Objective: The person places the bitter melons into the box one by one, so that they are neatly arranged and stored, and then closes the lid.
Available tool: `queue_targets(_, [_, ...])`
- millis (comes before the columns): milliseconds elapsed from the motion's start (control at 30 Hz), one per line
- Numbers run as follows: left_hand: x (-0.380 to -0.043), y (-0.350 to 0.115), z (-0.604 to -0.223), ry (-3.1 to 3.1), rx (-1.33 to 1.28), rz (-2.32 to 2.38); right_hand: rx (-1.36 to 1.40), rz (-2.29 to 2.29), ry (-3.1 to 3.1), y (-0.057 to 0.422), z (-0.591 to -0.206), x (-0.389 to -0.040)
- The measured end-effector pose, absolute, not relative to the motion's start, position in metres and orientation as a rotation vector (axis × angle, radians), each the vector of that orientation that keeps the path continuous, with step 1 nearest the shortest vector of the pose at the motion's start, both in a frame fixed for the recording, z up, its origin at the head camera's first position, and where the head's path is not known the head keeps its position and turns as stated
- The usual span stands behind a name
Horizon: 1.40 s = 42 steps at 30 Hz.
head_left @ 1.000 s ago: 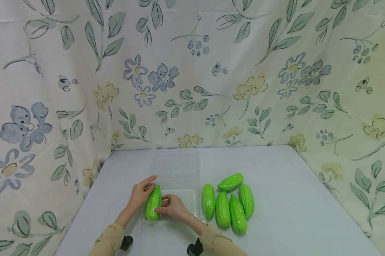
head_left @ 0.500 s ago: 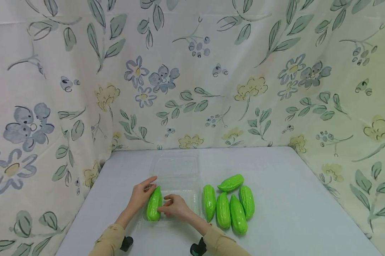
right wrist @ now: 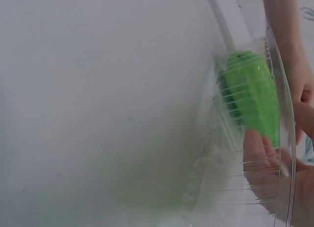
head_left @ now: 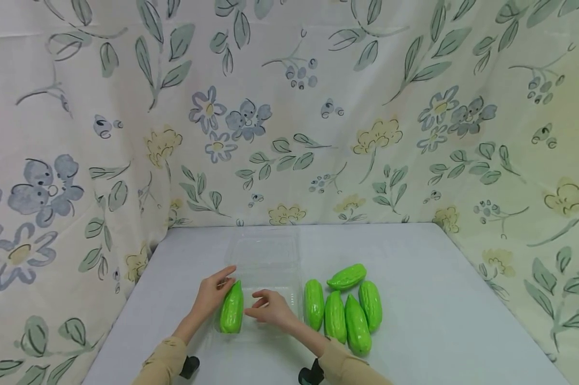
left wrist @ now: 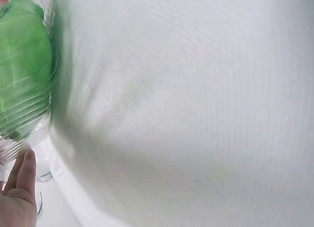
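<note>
A shiny green gourd-like vegetable (head_left: 231, 311) with a pointed tip lies lengthwise against the left side of an open clear plastic clamshell box (head_left: 289, 299). My left hand (head_left: 210, 294) is at the box's left side, its fingertips close to the gourd's tip. In the left wrist view, straight fingers (left wrist: 25, 175) touch the ribbed box wall, with the green gourd (left wrist: 22, 65) behind it. My right hand (head_left: 272, 310) is over the box, just right of the gourd, thumb and fingers apart and nothing between them. Through the clear wall, the right wrist view shows the gourd (right wrist: 252, 92) beside the fingertips.
Several more green gourds (head_left: 335, 316) lie grouped on the white table (head_left: 429, 299) just right of the box. The box's clear lid (head_left: 264, 250) is folded back towards the rear edge. A floral cloth (head_left: 289, 133) hangs behind and along both sides.
My right hand has let go of the gourd and moved a little to the right. The gourd stays in the box. My left hand has hardly moved.
</note>
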<state>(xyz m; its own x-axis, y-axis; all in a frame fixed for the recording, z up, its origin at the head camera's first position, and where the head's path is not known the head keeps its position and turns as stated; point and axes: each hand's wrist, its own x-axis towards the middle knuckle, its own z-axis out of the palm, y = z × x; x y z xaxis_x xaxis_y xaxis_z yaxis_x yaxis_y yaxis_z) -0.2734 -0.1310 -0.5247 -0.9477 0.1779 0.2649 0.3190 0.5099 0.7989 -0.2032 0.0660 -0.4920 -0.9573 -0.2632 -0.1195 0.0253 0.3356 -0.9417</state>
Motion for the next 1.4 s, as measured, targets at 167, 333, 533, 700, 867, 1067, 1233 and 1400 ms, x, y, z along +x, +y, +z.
queue_targets(167, [-0.274, -0.131, -0.526, -2.604, -0.437, -1.418, -0.298, -1.712, 2.398, 0.072, -0.494, -0.202])
queue_targets(333, [-0.273, -0.130, -0.524, -2.617, -0.423, -1.413, -0.305, -1.772, 2.425, 0.083, -0.490, -0.205])
queue_targets(533, [-0.273, -0.131, -0.523, -2.617, -0.423, -1.384, -0.360, -1.743, 2.475, 0.099, -0.478, -0.206])
queue_targets(700, [-0.274, -0.131, -0.524, -2.611, -0.431, -1.371, -0.428, -1.675, 2.488, 0.110, -0.472, -0.203])
queue_targets(867, [-0.274, -0.132, -0.525, -2.601, -0.438, -1.372, -0.475, -1.726, 2.477, 0.123, -0.466, -0.202])
queue_targets(1067, [-0.274, -0.131, -0.527, -2.593, -0.453, -1.375, -0.412, -1.736, 2.567, 0.147, -0.456, -0.201])
queue_targets(1233, [-0.274, -0.131, -0.526, -2.601, -0.443, -1.375, -0.318, -1.703, 2.595, 0.168, -0.454, -0.199])
queue_targets(1400, [-0.273, -0.132, -0.524, -2.621, -0.435, -1.374, -0.246, -1.703, 2.629, 0.182, -0.449, -0.190])
